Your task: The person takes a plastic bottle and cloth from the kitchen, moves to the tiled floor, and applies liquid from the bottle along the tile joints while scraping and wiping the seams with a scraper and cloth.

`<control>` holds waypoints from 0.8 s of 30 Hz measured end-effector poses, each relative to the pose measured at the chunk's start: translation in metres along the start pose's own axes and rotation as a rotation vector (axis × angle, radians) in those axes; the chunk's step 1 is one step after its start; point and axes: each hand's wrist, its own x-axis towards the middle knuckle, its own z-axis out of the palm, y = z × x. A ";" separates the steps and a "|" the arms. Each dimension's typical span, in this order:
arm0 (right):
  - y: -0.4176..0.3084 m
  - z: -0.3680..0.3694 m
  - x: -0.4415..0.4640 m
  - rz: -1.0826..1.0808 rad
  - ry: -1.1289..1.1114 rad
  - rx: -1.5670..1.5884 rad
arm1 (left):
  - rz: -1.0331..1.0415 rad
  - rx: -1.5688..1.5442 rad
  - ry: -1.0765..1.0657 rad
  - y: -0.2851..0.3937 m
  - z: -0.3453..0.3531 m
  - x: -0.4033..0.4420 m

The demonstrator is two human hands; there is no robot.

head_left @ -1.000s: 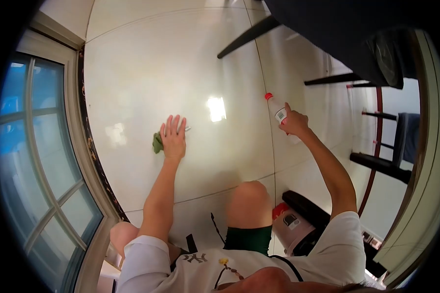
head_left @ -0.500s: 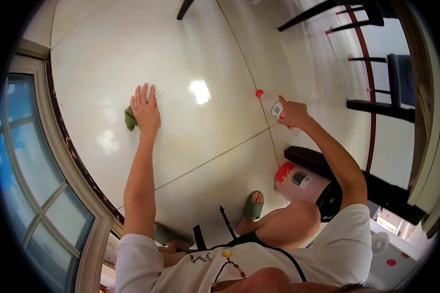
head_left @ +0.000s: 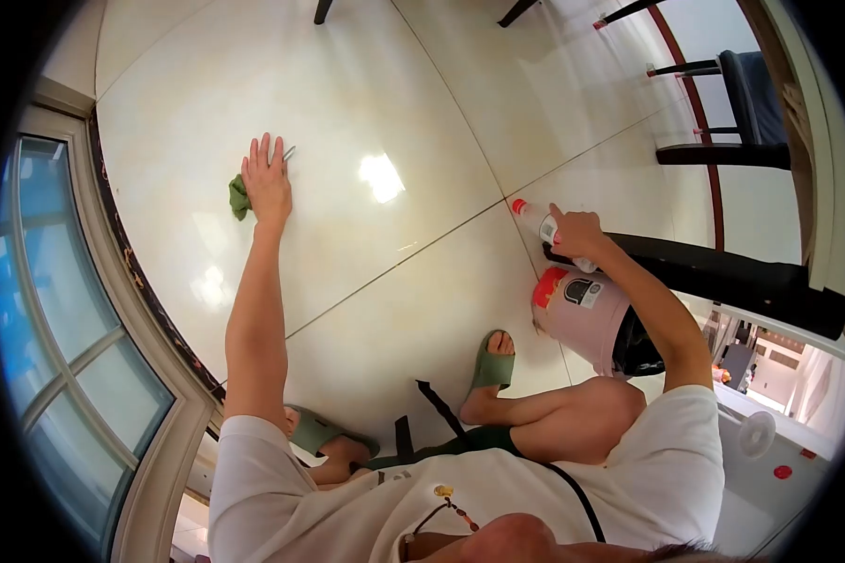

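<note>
Fingers stretched out, my left hand (head_left: 268, 188) lies flat on the glossy floor over a crumpled green cloth (head_left: 239, 198), which sticks out on its left side. A thin, pale rod-like thing (head_left: 289, 153) shows beside its fingertips; I cannot make out what it is. My right hand (head_left: 577, 232) is wrapped round a clear plastic bottle (head_left: 546, 225) with a red cap and a white label. The bottle is tilted, its cap pointing up and left in the view. Part of its body is hidden by my fingers.
Right of my feet stands a pink bucket (head_left: 577, 314) with a black bag in it, beside a dark wooden bar (head_left: 704, 267). Chair legs (head_left: 521, 11) are at the top, and a dark chair (head_left: 751, 98) is at the right. A framed glass door (head_left: 75, 281) borders the left.
The whole view has shifted a little. My right hand has drawn the bottle closer to the bucket. The left hand keeps about the same spot on the floor, with the cloth under it.
</note>
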 end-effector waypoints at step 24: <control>-0.006 0.035 -0.034 -0.003 -0.077 0.094 | 0.042 -0.009 -0.042 -0.009 0.008 -0.004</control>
